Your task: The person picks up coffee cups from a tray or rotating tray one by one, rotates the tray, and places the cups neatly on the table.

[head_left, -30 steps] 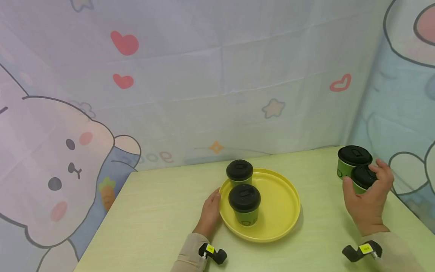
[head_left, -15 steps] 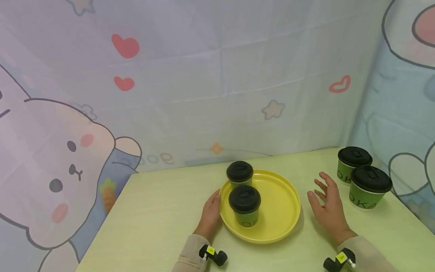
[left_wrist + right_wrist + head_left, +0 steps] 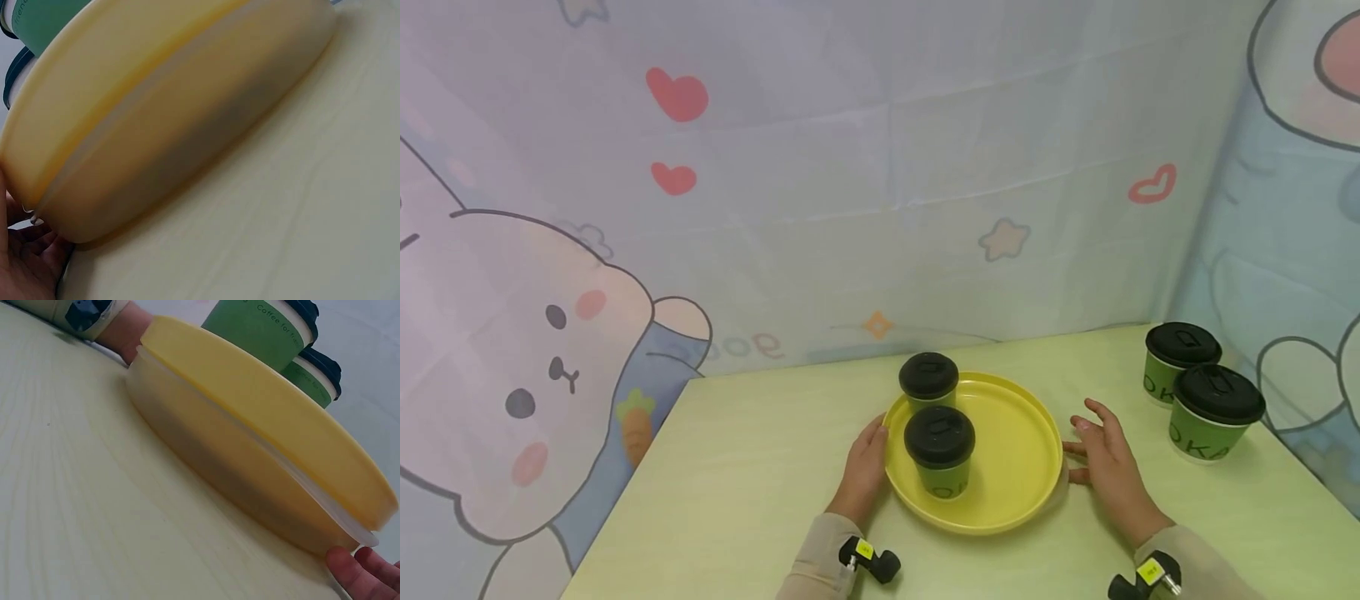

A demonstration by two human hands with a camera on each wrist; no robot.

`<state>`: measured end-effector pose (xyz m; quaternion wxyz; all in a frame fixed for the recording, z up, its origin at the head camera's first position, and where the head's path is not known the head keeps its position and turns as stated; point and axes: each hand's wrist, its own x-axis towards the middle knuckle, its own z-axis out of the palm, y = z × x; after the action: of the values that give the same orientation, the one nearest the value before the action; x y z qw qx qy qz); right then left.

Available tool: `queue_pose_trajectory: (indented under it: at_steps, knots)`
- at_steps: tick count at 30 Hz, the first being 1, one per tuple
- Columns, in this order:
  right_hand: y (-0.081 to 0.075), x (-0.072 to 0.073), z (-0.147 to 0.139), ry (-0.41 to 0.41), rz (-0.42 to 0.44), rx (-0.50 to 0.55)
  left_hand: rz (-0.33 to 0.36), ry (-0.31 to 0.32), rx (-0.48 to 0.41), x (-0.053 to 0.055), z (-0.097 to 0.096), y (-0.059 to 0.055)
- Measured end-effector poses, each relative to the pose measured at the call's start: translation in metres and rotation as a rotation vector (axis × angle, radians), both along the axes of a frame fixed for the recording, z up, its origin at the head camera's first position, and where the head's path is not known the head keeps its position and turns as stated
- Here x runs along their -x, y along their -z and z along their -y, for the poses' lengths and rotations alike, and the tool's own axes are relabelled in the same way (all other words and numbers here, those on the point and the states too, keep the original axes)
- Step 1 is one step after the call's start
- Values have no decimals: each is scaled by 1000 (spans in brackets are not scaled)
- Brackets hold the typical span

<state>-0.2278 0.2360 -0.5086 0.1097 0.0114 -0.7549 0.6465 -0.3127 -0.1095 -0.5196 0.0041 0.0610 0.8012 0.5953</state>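
Observation:
A round yellow tray (image 3: 1011,450) with a raised rim rests on the table. Two green paper coffee cups with black lids stand on its left side, a front cup (image 3: 943,478) and a back cup (image 3: 929,377) partly hidden behind it. My left hand (image 3: 859,473) holds the tray's left edge; the left wrist view has its fingers (image 3: 44,240) at the rim's underside. At the opposite edge, my right hand (image 3: 1112,472) is spread, its fingertips at or just beside the rim. In the right wrist view its fingers (image 3: 359,575) lie close to the tray's lower edge, uncurled.
Two more lidded green cups, a near one (image 3: 1210,425) and a far one (image 3: 1180,354), stand at the table's right, beyond my right hand. A printed cloth (image 3: 820,208) hangs behind the pale table (image 3: 737,483) and along its right side.
My right hand has left the near cup at the right and moved left to the tray's right edge. The left hand, the tray and all the cups have stayed in place.

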Motion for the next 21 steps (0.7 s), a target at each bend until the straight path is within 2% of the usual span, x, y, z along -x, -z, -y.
queue_pose_trajectory:
  at_steps: [6, 9, 12, 15, 18, 21]
  knots:
    - [1, -1, -1, 5, 48, 65, -2, -65, 26, -1, -1, -7]
    - [1, 0, -1, 13, 78, 97, -32, -124, -16, -3, -2, -16]
    - [2, 1, -2, 14, 98, 116, -137, -168, -45, -9, -6, -31]
    - [3, 1, -2, 10, 101, 116, -260, -163, -64, -21, -15, -51]
    - [3, 0, -2, 11, 94, 116, -397, -109, -23, -36, -27, -73]
    - [3, 0, -1, 13, 92, 118, -549, -57, 65, -53, -38, -90]
